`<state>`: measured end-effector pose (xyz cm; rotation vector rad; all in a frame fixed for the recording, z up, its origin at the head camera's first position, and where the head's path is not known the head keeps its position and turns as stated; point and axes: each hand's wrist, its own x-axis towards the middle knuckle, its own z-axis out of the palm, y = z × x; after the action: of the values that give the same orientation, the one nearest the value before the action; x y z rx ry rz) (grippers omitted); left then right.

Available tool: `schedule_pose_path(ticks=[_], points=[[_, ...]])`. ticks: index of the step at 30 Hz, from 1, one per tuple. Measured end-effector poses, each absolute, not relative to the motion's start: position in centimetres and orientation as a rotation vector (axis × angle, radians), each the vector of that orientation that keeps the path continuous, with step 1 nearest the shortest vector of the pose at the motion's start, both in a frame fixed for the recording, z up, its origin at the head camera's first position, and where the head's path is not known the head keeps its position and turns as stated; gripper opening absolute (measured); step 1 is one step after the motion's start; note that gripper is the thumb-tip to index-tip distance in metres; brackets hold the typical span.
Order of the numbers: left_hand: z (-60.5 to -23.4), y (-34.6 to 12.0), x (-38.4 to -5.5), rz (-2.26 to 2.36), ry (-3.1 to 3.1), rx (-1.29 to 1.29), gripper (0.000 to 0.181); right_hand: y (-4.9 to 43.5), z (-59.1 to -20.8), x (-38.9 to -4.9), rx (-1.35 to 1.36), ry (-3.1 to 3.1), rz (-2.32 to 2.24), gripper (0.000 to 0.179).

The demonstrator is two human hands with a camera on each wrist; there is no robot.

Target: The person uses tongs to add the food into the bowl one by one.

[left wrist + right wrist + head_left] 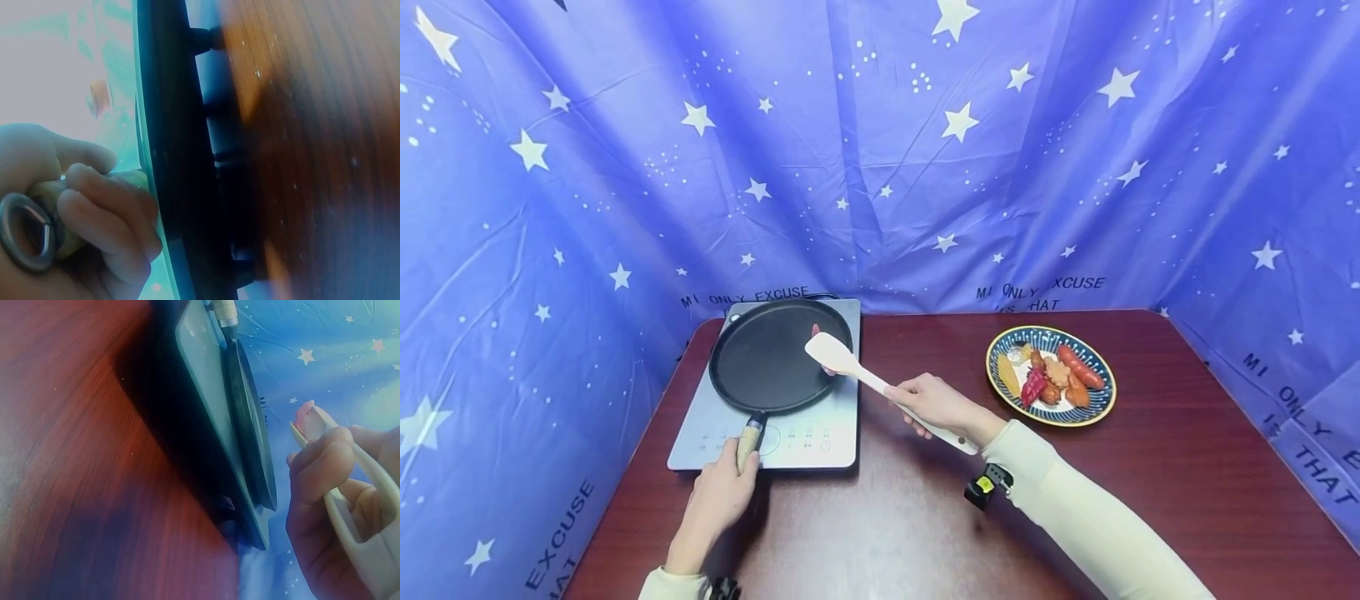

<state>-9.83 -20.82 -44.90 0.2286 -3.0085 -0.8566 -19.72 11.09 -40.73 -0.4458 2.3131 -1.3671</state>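
My left hand [721,493] grips the wooden handle [748,443] of a round black frying pan [767,354]. The pan rests on a flat induction cooker [841,437]. In the left wrist view, curled fingers [112,212] wrap the handle, which ends in a metal ring [26,232]. My right hand [934,403] holds white tongs [871,380] that slant over the pan's right edge. Between the tongs' tips is a pinkish-red piece of food [305,420], partly hidden by the tongs in the head view. It hangs above the pan.
On the right of the dark red wooden table [925,517] stands a blue-patterned plate [1107,393] with a yellow rim. Sausages [1080,367] and several other food pieces lie on it. A blue star-printed curtain [880,167] encloses the back and sides.
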Motion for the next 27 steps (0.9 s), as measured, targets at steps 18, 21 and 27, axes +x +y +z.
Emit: schedule_pose_path(ticks=[18,21,27], points=[[-45.0,-21.1,-9.8,-0.872,-3.003,0.205,0.04,8.2,-41.1,-20.3,-0.467,2.411,-1.275,0.038],[-45.0,-21.1,-9.7,-0.881,-3.003,0.215,0.04,7.7,-41.2,-20.4,-0.509,2.471,-1.207,0.039],[-45.0,-21.0,-9.6,-0.884,-2.99,0.222,0.037,6.8,-41.1,-20.6,-0.541,2.66,-1.033,0.036]])
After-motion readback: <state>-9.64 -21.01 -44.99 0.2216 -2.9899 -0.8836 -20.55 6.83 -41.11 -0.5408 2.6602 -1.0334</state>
